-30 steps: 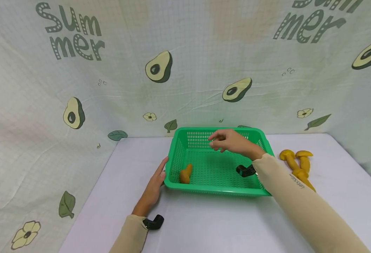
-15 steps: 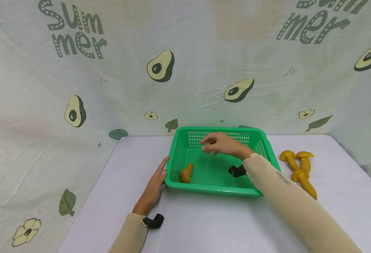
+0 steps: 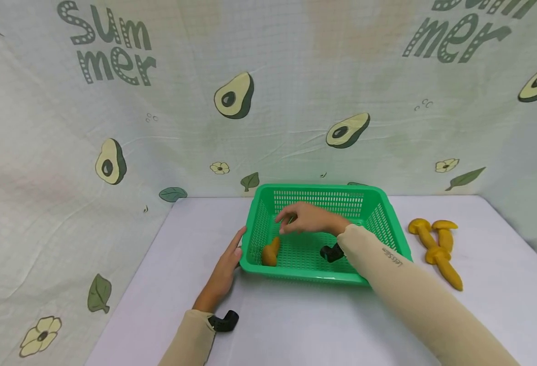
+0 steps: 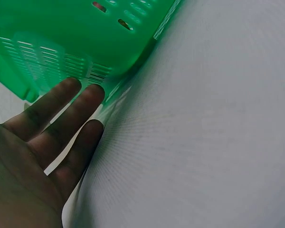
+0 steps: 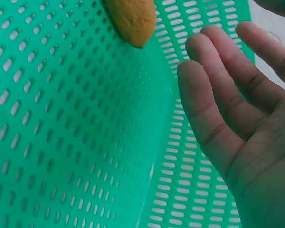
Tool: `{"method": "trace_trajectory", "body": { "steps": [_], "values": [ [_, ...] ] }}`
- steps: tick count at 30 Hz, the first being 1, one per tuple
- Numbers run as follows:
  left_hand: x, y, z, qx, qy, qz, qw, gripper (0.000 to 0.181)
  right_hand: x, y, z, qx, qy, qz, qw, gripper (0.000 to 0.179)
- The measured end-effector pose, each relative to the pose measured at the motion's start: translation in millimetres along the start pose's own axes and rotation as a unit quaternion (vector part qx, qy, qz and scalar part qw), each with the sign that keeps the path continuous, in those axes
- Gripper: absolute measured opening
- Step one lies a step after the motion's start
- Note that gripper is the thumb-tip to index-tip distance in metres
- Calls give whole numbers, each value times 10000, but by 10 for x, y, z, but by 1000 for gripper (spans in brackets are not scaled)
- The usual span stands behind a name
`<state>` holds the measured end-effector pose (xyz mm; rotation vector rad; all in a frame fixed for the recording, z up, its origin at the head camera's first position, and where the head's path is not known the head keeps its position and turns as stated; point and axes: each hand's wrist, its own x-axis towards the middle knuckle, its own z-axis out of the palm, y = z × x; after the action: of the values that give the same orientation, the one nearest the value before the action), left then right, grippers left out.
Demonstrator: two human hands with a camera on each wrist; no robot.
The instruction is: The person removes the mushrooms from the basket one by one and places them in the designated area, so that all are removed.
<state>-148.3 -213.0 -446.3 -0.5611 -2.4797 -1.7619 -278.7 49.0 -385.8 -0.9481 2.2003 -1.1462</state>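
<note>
A green plastic basket (image 3: 314, 276) with slotted walls stands on the table. Inside it, near the left wall, lies one orange-brown mushroom (image 3: 270, 251); the right wrist view shows the end of this mushroom (image 5: 133, 23) at the top. My right hand (image 3: 307, 218) hovers over the basket, just above and to the right of the mushroom, fingers loosely bent with nothing held. Against the outside of the basket's left wall rests my left hand (image 3: 222, 269). Its fingers (image 4: 66, 107) are extended and touch the basket low on that side.
Right of the basket, several similar mushrooms (image 3: 438, 254) lie together on the white table (image 3: 295, 325). A cloth backdrop (image 3: 286, 91) printed with avocados and leaves hangs behind and to the sides. Each wrist carries a small black camera (image 3: 224, 321).
My right hand has moved left and down inside the basket area, toward the mushroom. The left hand and the basket have stayed in place.
</note>
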Motion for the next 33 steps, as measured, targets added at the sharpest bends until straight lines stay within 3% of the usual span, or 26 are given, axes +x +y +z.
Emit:
{"method": "trace_trajectory", "body": {
  "steps": [9, 16, 20, 33],
  "values": [
    [7, 19, -5, -11, -58, -20, 10000, 52, 113, 6, 113, -658, -403, -242, 9967, 45],
    [42, -304, 17, 35, -1, -41, 10000, 52, 151, 9, 178, -1001, -641, -64, 9929, 47],
    [45, -393, 18, 64, 53, 40, 10000, 51, 169, 6, 213, -1104, -689, -20, 9915, 46],
    [45, -398, 22, 65, 72, 57, 9999, 50, 218, 40, 270, -1432, -925, -48, 9854, 43]
  ]
}}
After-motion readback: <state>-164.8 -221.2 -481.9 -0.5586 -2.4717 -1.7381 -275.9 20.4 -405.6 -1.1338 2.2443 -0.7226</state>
